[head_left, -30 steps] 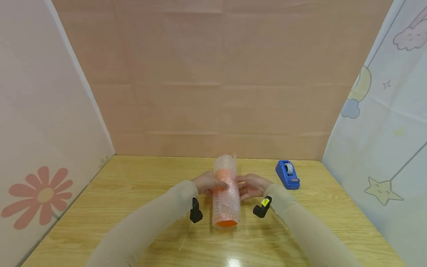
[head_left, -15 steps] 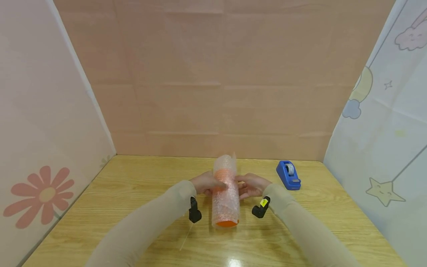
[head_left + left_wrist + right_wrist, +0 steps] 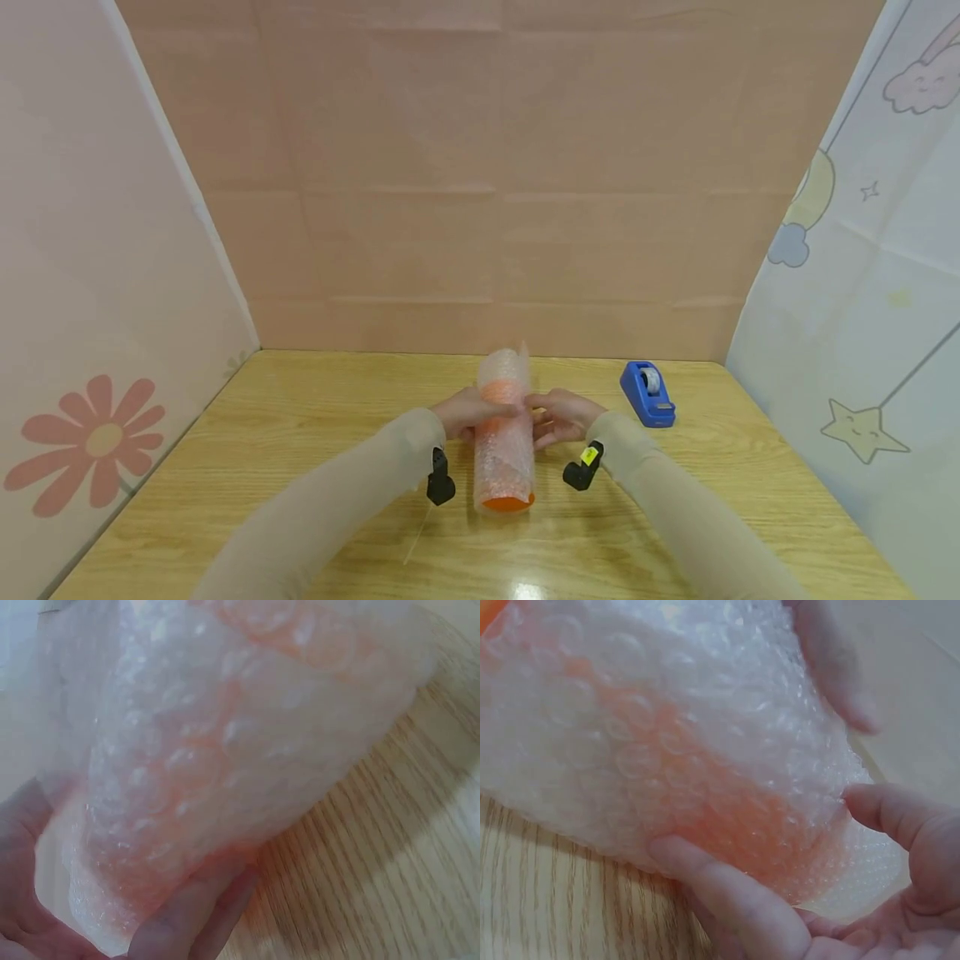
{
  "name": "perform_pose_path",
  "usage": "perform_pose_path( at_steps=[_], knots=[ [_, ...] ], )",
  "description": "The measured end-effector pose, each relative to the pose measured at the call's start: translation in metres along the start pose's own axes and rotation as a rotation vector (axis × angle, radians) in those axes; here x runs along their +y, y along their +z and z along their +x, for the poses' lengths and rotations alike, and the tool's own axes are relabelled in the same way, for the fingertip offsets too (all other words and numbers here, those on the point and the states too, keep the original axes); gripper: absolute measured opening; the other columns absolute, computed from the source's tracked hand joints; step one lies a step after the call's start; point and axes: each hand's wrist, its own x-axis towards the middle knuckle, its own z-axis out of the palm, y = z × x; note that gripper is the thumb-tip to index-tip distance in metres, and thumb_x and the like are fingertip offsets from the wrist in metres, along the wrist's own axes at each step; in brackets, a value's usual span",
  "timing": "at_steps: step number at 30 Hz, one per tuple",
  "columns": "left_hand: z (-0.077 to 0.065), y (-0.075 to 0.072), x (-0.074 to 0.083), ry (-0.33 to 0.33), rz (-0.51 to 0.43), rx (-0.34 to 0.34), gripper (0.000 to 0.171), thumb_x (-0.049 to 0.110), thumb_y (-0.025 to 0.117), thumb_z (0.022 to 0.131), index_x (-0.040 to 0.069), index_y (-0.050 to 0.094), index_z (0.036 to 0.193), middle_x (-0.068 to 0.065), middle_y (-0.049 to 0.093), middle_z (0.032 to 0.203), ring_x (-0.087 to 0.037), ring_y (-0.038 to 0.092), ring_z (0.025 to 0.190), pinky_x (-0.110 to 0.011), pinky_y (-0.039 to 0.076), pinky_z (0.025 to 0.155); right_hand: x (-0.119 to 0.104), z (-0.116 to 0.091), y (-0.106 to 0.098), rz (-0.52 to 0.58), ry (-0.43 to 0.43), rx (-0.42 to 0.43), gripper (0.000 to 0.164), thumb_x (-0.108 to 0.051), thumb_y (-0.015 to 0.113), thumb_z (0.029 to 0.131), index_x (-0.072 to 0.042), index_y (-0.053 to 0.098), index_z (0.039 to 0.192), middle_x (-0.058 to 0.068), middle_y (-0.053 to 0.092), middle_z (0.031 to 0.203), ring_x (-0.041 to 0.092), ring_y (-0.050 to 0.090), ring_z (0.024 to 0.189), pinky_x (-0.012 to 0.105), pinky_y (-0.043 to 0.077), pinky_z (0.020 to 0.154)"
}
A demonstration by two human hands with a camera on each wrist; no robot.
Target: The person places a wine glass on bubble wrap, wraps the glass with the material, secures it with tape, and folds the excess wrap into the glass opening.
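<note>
The bubble-wrapped bundle (image 3: 504, 471) in front of you lies lengthwise just below the centre of the frame, between your two hands, its long side running from upper to lower. Orange shows through the clear layers, and a bare orange patch (image 3: 506, 503) shows at the lower end; at the upper end, a corner of the wrap pokes up. Your left hand (image 3: 471, 412) grips the bundle from the left side of the frame, thumb laid across its upper surface; in the left wrist view its fingers bend against the wrap at the lower edge. Your right hand (image 3: 564, 417) holds it from the opposite side, thumb and fingers bent around the wrap; the right wrist view shows thumb tip and forefinger both touching the bubbles. Below each hand hangs a small black camera, the left one (image 3: 441, 478) and the right one (image 3: 582, 468), beside the cuffs of your pale sleeves. To the right of the bundle, near the table's far edge, sits a blue tape dispenser (image 3: 647, 396) with a roll of tape in it. All this rests on the wood-grain table (image 3: 337, 375). Behind rises a creased pinkish-brown sheet (image 3: 480, 208); a red flower (image 3: 102, 440) decorates the lower left, and a smiling star (image 3: 864, 430) the lower right.
</note>
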Motion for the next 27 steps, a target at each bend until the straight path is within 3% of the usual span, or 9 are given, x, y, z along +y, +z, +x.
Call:
perform_pose_path(
  at_steps=[6, 20, 27],
  knots=[
    [0.0021, 0.0044, 0.0003, -0.018, 0.005, 0.053, 0.065, 0.029, 0.077, 0.083, -0.001, 0.043, 0.129, -0.013, 0.061, 0.112, -0.027, 0.065, 0.095, -0.042, 0.057, 0.08, -0.0005, 0.0007, 0.0004, -0.018, 0.006, 0.0, 0.054, -0.021, 0.05, 0.099, 0.01, 0.031, 0.139, 0.029, 0.05, 0.123, 0.031, 0.06, 0.101, 0.038, 0.059, 0.078],
    [0.0035, 0.0014, 0.0009, -0.013, -0.005, 0.038, 0.064, 0.023, 0.076, 0.084, 0.0, 0.04, 0.132, -0.014, 0.06, 0.113, -0.027, 0.065, 0.096, -0.042, 0.057, 0.08, -0.0006, -0.0001, -0.0022, 0.004, 0.021, -0.019, 0.057, -0.025, 0.049, 0.099, 0.006, 0.029, 0.142, 0.029, 0.044, 0.128, 0.035, 0.055, 0.108, 0.043, 0.057, 0.084],
    [0.0028, 0.0024, 0.0012, -0.01, 0.013, 0.048, 0.059, 0.021, 0.076, 0.085, 0.001, 0.044, 0.129, -0.013, 0.062, 0.111, -0.026, 0.065, 0.094, -0.041, 0.057, 0.08, -0.0024, -0.0006, 0.0067, -0.118, 0.012, 0.015, 0.065, -0.033, 0.054, 0.098, 0.008, 0.032, 0.142, 0.031, 0.046, 0.132, 0.035, 0.055, 0.113, 0.041, 0.057, 0.085]
  ],
)
